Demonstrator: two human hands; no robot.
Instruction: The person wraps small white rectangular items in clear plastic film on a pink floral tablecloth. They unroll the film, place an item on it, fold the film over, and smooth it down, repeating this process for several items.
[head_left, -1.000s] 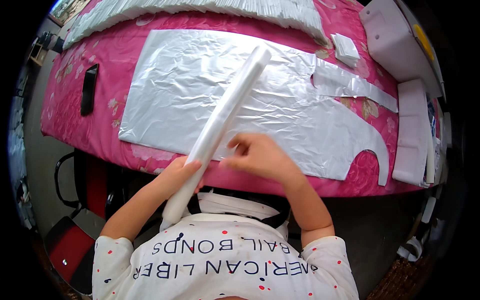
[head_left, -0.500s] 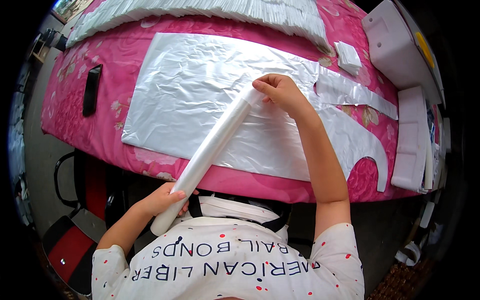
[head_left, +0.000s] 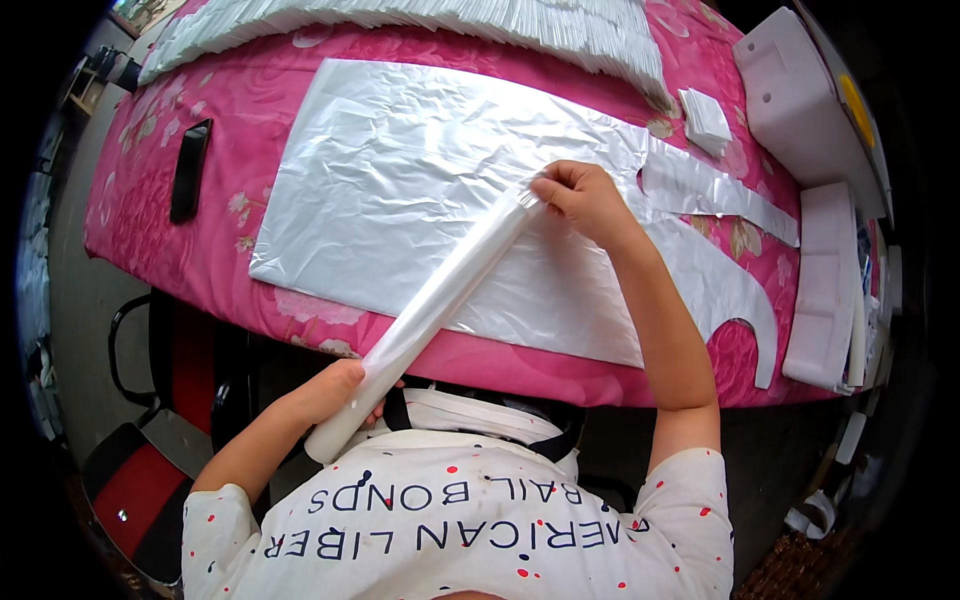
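A long, narrow folded strip of white plastic film (head_left: 440, 295) slants from my lap up over the table. My left hand (head_left: 335, 390) is wrapped round its lower part, close to my body, with the thumb on top. At the far end, the fingertips of my right hand (head_left: 588, 202) pinch the strip's tip, where the film looks bunched or creased. Beneath it a silvery-white plastic apron (head_left: 400, 140) lies spread flat, slightly wrinkled, its straps and curved cut-outs toward the right. Whether several aprons are layered there, I cannot tell.
A pink floral cloth (head_left: 480, 358) covers the table. Along the back runs a long row of folded white film packets (head_left: 420, 18), with a small pile (head_left: 706, 122) to its right. A black phone (head_left: 190, 170) lies left. White foam boxes (head_left: 820, 285) stand right; red-and-black chairs (head_left: 140, 490) are lower left.
My right hand and the strip's far end have shifted slightly right, and the tip now looks more bunched. My left hand keeps its hold. The view itself has moved a little.
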